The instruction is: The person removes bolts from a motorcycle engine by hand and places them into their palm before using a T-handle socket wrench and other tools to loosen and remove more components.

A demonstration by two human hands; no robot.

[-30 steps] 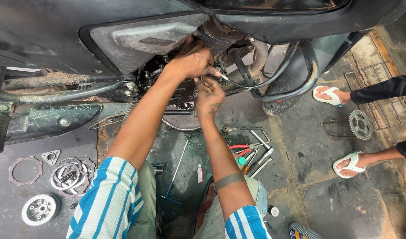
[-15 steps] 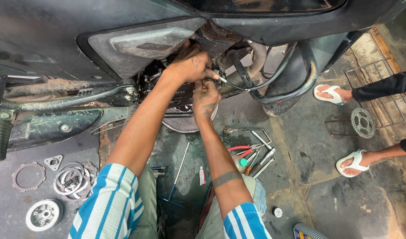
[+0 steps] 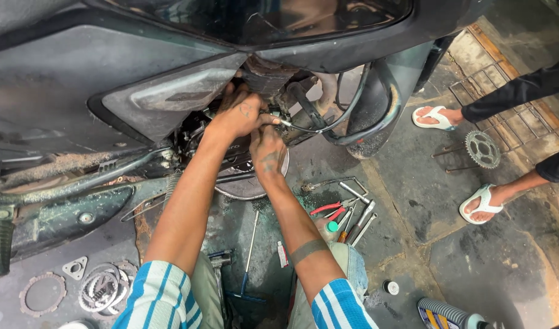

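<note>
Here, both hands: left hand [image 3: 240, 116] curled gripping thin grey cable [image 3: 304, 128]; right hand [image 3: 268, 155] closed below, grasp hidden.

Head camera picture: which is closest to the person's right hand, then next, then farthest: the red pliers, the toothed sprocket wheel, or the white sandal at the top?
From the right hand:
1. Red pliers, on the floor just below and right of the hand.
2. White sandal, farther right, on another person's foot.
3. Sprocket wheel, farthest right, lying flat on the floor.
</note>
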